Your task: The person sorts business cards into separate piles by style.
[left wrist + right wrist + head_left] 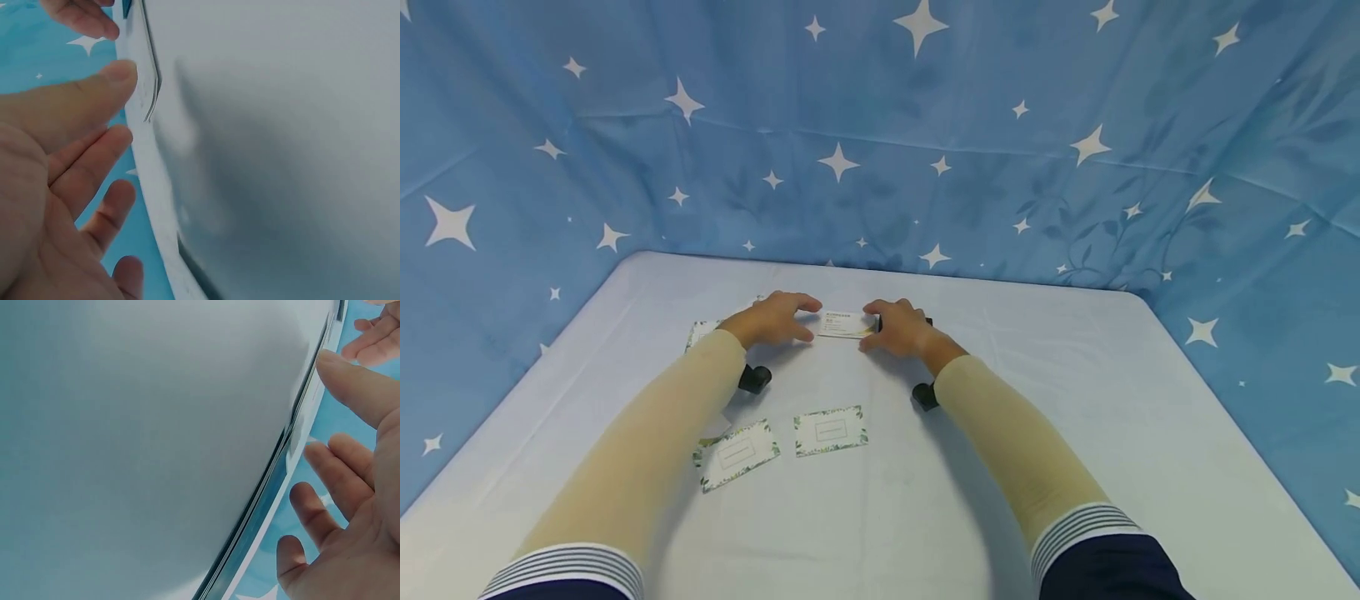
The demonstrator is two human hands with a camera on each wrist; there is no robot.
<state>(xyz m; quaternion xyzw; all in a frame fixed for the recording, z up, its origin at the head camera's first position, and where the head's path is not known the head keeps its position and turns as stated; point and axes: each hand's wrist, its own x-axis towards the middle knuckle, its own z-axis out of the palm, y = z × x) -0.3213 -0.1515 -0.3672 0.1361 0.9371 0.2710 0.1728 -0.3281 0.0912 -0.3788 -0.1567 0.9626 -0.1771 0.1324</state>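
A white business card [838,325] with small print and a gold curve lies on the far part of the table, between the two hands. My left hand [778,319] hovers off the card's left end, thumb and fingers spread apart and holding nothing. At the card's right end is my right hand [895,327], its thumb and fingertips overlapping that corner in the head view. In the right wrist view the fingers of the right hand [350,531] are relaxed and spaced, not curled round anything. The card's thin edge [153,69] shows beyond the left thumb.
Nearer me on the white table [895,517] lie two leaf-bordered cards, one straight [831,431] and one tilted [737,454]. Another leaf-bordered card [700,332] is partly behind the left arm. Black wrist gear [755,379] hangs below the forearms. A blue starry curtain [880,125] backs the table.
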